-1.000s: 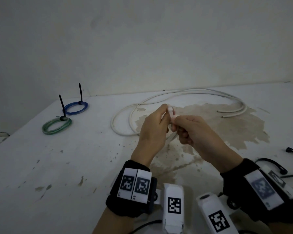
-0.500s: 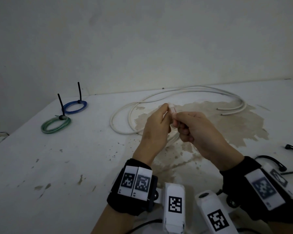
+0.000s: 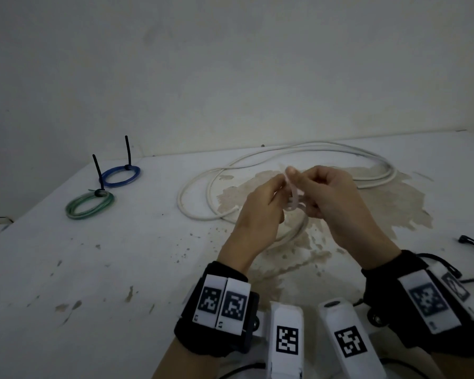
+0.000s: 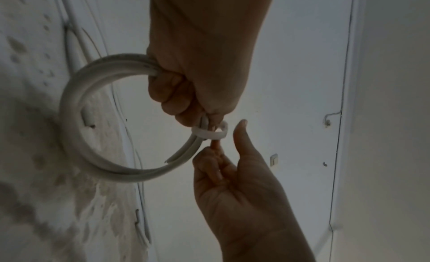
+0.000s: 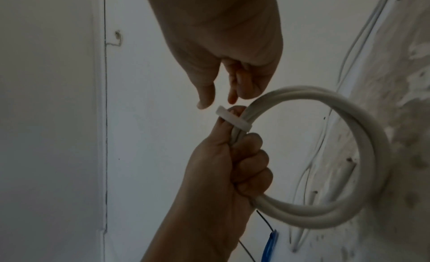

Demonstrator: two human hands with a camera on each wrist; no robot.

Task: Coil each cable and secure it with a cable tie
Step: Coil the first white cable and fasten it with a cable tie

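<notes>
Our left hand [image 3: 257, 206] clenched around the coiled white cable [image 4: 76, 93] held above the table [image 3: 121, 269], a white tie [image 4: 210, 132] looped round the coil, our right hand [image 3: 329, 198] pinching the tie's tail, blue coil [image 3: 121, 175] and green coil [image 3: 89, 205] lying tied at far left.
</notes>
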